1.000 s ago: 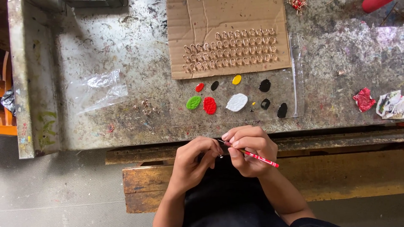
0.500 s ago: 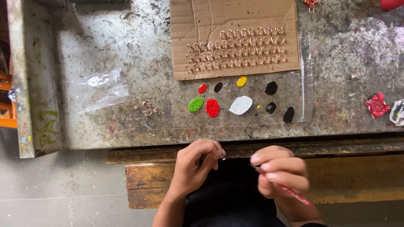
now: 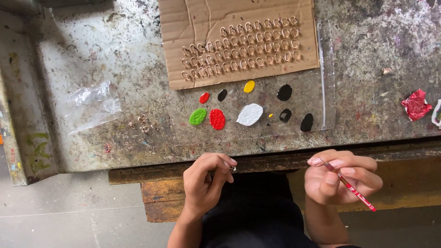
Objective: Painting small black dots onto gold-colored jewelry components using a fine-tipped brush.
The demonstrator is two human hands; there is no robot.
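1. Tiny metal piece (image 3: pixel 233 169) pinched at fingertips of left hand (image 3: pixel 204 183) — too small to tell shape, mostly covered by fingers.
2. Tip of red brush (image 3: pixel 349 186) at 11 o'clock of right hand (image 3: pixel 337 177): too fine to tell whether loaded with paint; middle of handle hidden behind thumb.
3. Both forearms cut off by bottom edge.
4. Rows of small rings (image 3: pixel 241 50) on cardboard (image 3: pixel 183 23): detail too small to make out; cardboard cropped at 12 o'clock.
5. Pale object (image 3: pixel 436 114) at 3 o'clock edge — cut off, kind unclear.
6. Loose bits (image 3: pixel 143 124) beside plastic bag (image 3: pixel 89 105): too small to identify.
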